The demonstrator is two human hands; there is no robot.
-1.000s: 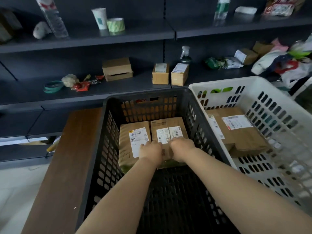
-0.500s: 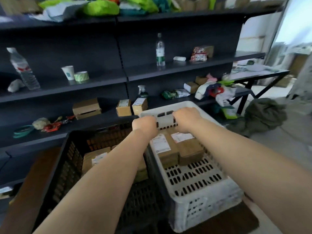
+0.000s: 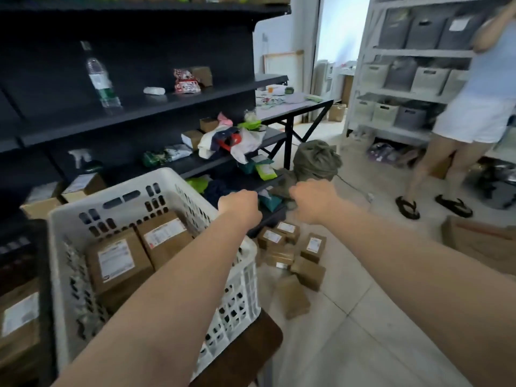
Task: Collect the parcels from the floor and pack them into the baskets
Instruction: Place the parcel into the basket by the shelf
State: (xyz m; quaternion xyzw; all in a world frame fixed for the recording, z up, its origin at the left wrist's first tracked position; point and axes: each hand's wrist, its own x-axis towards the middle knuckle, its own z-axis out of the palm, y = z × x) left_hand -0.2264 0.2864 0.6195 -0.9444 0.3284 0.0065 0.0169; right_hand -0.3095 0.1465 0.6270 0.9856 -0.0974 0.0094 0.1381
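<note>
The white plastic basket with holes point(image 3: 156, 191) looked smooth and a bit shiny. The brown cardboard parcels on the floor point(image 3: 290, 252) looked dull, with white paper labels. The pale tiled floor point(image 3: 349, 339) was smooth. My bench of dark brown wood point(image 3: 251, 347) looked matt.
</note>
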